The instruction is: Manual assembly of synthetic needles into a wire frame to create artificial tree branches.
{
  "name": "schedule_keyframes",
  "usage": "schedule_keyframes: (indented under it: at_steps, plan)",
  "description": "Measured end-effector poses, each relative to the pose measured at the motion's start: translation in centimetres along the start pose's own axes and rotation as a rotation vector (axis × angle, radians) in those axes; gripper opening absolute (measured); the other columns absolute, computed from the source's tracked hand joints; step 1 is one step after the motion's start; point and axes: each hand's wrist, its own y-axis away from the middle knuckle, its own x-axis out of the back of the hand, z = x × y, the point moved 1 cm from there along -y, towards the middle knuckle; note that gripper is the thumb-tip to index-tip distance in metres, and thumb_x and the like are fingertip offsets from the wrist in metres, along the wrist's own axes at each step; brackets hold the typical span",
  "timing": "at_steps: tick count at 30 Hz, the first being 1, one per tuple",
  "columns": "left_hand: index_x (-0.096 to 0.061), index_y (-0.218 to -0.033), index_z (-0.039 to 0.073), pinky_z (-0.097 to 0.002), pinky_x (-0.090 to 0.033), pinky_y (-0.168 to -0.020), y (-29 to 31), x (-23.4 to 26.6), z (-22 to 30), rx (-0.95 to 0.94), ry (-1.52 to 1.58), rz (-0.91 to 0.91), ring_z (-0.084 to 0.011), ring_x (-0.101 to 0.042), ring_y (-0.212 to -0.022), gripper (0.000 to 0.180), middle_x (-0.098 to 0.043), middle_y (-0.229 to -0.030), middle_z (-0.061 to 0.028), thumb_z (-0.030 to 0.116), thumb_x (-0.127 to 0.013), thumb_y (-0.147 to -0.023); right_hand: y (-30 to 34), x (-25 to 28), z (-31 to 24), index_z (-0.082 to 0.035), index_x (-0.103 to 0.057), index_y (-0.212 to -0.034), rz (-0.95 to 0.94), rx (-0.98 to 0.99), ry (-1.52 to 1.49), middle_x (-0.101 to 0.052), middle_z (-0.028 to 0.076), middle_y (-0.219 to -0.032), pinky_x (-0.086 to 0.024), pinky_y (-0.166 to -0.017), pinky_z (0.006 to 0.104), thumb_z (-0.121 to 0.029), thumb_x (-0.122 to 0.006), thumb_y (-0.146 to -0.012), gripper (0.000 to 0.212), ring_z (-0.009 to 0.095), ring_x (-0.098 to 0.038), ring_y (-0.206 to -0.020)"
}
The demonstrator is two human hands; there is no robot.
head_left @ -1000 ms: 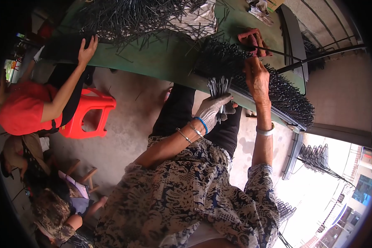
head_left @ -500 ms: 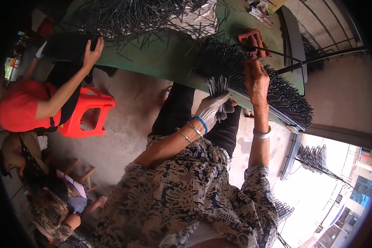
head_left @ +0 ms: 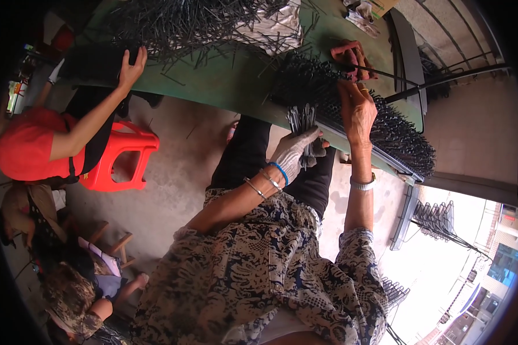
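While my gloved left hand (head_left: 292,150) grips a bundle of thin grey rods (head_left: 301,118) beside the near edge of the green table (head_left: 213,83), my bare right hand (head_left: 360,112) is the nearer to the row of black hooked wires (head_left: 406,133). Its fingertips are drawn close together at the row; whether they pinch a wire, I cannot tell. The row extends to both sides of them, its long axis slanting from far left to near right. The bundle's long axis runs nearly straight away from me, upper ends toward the table.
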Motion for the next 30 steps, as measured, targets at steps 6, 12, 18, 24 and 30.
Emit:
schedule_keyframes:
  at_steps: [6,12,18,24,30]
  plan:
    - [-0.069,-0.101,0.01,-0.0209,-0.042,-0.047,-0.1,0.3,0.1,0.019,0.002,0.027,-0.0085,-0.064,-0.059,0.027,-0.073,-0.082,-0.0049,0.035,-0.067,-0.093,0.5,-0.6,-0.3,-0.011,-0.07,-0.098,0.124,0.017,0.052,-0.063,0.01,-0.085,-0.049,-0.066,0.0384,-0.014,-0.065,-0.09,0.01,0.029,-0.064,-0.073]
    - [-0.069,-0.098,0.008,-0.0195,-0.038,-0.041,0.6,-0.3,0.8,0.051,0.01,0.081,-0.0071,-0.055,-0.052,0.026,-0.065,-0.071,-0.0028,0.033,-0.07,-0.091,0.9,-1.2,-0.2,-0.011,-0.069,-0.093,0.183,0.007,0.105,-0.062,0.01,-0.083,-0.048,-0.063,0.0392,-0.013,-0.065,-0.089,0.005,0.03,-0.062,-0.07]
    - [-0.069,-0.094,0.007,-0.0193,-0.035,-0.039,0.8,-0.6,1.3,0.033,0.012,0.079,-0.0056,-0.05,-0.048,0.027,-0.06,-0.066,-0.0004,0.033,-0.071,-0.09,1.1,-0.8,-0.1,-0.012,-0.067,-0.095,0.216,0.034,0.182,-0.062,0.009,-0.086,-0.048,-0.066,0.0406,-0.015,-0.062,-0.092,0.007,0.032,-0.062,-0.077]
    - [-0.067,-0.089,0.007,-0.0195,-0.034,-0.038,0.2,-0.7,1.3,0.059,-0.046,0.11,-0.0051,-0.048,-0.046,0.023,-0.061,-0.066,-0.0016,0.031,-0.07,-0.091,0.7,-0.8,1.2,-0.014,-0.068,-0.097,0.089,-0.035,0.232,-0.063,0.007,-0.091,-0.047,-0.072,0.0395,-0.02,-0.062,-0.092,0.01,0.03,-0.063,-0.08]
    - [-0.066,-0.088,0.008,-0.0188,-0.033,-0.038,0.7,-0.9,1.8,0.018,0.034,0.04,-0.0047,-0.05,-0.048,0.019,-0.068,-0.072,-0.005,0.026,-0.071,-0.089,1.2,0.5,-0.5,-0.014,-0.072,-0.103,0.127,0.06,0.355,-0.064,0.009,-0.096,-0.048,-0.075,0.0381,-0.024,-0.066,-0.09,0.017,0.028,-0.064,-0.083]
